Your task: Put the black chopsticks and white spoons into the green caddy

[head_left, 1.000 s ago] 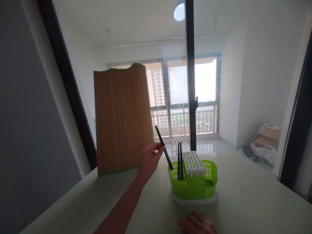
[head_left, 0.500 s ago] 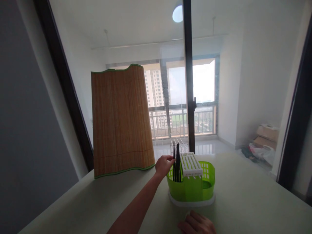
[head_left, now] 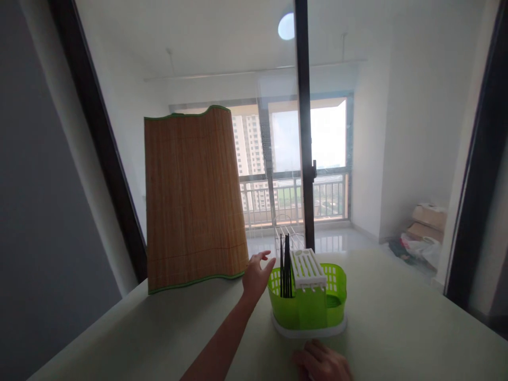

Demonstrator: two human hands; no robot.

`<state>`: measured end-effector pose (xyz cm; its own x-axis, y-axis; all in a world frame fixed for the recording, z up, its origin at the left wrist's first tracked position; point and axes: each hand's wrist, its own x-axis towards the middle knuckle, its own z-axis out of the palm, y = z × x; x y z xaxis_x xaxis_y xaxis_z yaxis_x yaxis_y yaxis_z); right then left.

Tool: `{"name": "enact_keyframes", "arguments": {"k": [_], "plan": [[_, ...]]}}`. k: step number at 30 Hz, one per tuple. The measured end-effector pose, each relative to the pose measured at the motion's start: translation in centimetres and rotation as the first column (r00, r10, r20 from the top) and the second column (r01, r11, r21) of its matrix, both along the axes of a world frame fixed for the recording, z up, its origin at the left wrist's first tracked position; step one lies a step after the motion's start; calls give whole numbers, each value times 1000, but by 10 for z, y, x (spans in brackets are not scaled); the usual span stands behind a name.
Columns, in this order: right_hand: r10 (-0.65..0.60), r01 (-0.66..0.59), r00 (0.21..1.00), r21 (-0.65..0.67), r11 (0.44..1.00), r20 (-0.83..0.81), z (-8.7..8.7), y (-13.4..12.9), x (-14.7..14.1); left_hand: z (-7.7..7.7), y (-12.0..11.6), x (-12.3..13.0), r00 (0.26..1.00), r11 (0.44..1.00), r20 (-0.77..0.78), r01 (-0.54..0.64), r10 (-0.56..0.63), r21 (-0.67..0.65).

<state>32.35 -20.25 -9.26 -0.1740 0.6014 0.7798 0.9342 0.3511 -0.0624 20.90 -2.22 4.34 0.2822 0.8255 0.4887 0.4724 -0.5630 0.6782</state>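
A bright green caddy (head_left: 313,312) with a white base and a white slotted top piece (head_left: 307,269) stands on the table. Several black chopsticks (head_left: 286,272) stand upright in its left compartment. Just left of the caddy's rim is my left hand (head_left: 257,272), empty, its thumb and fingers apart and off the chopsticks. My right hand (head_left: 322,362) rests low at the bottom edge, in front of the caddy, with curled fingers. Whatever it may hold is hidden.
A rolled bamboo mat (head_left: 194,201) with green edging stands upright on the pale table (head_left: 381,328), left of the caddy. Behind the caddy is a white wire rack (head_left: 283,233). Glass doors with a dark frame (head_left: 305,132) rise beyond the table.
My left hand has let go of the chopsticks and drawn slightly left, its fingers opening. The chopsticks remain in the caddy. My right hand stays near the bottom edge.
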Motion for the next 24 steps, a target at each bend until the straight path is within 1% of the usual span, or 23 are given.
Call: {"name": "enact_keyframes", "arguments": {"k": [1,3,5,7,9,10,12,14,16,18,19,21,22,24], "plan": [[-10,6,998,-59,998,-68,3,-3,2,-5,-9,-7,999,1000,43,-14,13,18],[-59,13,971,-196,981,-231,13,-9,7,-21,-32,-22,991,1000,136,-3,0,25],[-146,32,910,-286,958,-387,21,-13,11,-44,-57,-33,983,996,167,85,-80,-25],[-203,37,854,-332,943,-480,27,-14,16,-66,-83,-38,976,970,90,207,-197,-125],[-238,46,821,-355,934,-520,28,-13,19,-83,-103,-37,957,936,-38,274,-289,-222],[-254,55,811,-363,930,-527,27,-13,21,-90,-111,-35,947,928,-100,272,-305,-256],[-276,72,802,-374,925,-529,24,-11,23,-98,-120,-28,933,929,-205,229,-295,-292],[-282,76,804,-379,922,-524,22,-10,25,-103,-123,-21,918,939,-294,175,-265,-297],[-274,71,812,-378,923,-515,20,-10,24,-107,-120,-16,896,947,-367,150,-252,-284],[-260,66,827,-372,926,-499,19,-11,22,-109,-115,-15,894,953,-380,138,-238,-270],[-251,64,836,-368,928,-487,20,-11,20,-108,-112,-16,907,954,-352,141,-232,-266],[-226,54,861,-359,932,-456,22,-13,15,-102,-107,-21,947,956,-231,167,-224,-243],[-208,46,874,-352,935,-439,24,-15,12,-97,-106,-25,964,961,-152,183,-217,-210],[-153,12,902,-330,944,-404,27,-18,6,-83,-104,-35,982,977,-2,189,-190,-101]]}}
